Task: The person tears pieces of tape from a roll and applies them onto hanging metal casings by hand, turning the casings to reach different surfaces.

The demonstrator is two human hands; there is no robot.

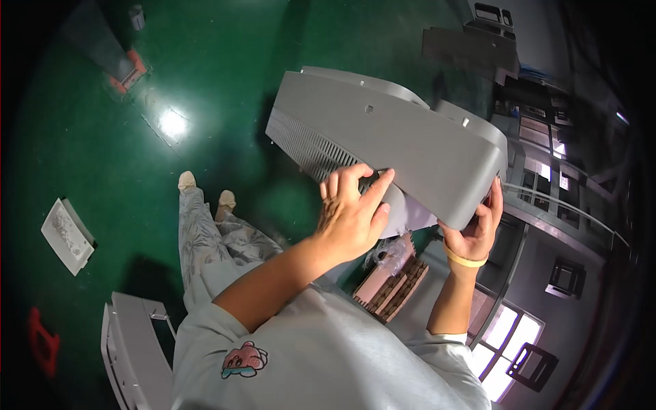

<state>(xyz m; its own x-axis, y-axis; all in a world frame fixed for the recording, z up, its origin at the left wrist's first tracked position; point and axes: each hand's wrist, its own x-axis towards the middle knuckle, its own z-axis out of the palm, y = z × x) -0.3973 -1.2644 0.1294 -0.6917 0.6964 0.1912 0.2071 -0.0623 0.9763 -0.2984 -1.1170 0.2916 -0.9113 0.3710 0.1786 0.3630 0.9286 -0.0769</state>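
A large grey plastic housing (pixel 383 137) is tilted in front of me, with a slotted vent strip along its lower left side. My left hand (pixel 352 215) holds its lower edge near the vent, with bent fingers and the index finger apart from the others. Around the rounded right-hand corner is my right hand (pixel 473 229), thumb below and fingers on the end face. A yellow band circles the right wrist. The housing hides some fingertips and whatever supports its underside.
Pinkish parts (pixel 393 277) with clear plastic wrap lie below the housing. A pale panel (pixel 68 236) and a red object (pixel 44 342) are on the green floor at left. A white-grey casing (pixel 140 348) stands at lower left; metal racks (pixel 547 198) are at right.
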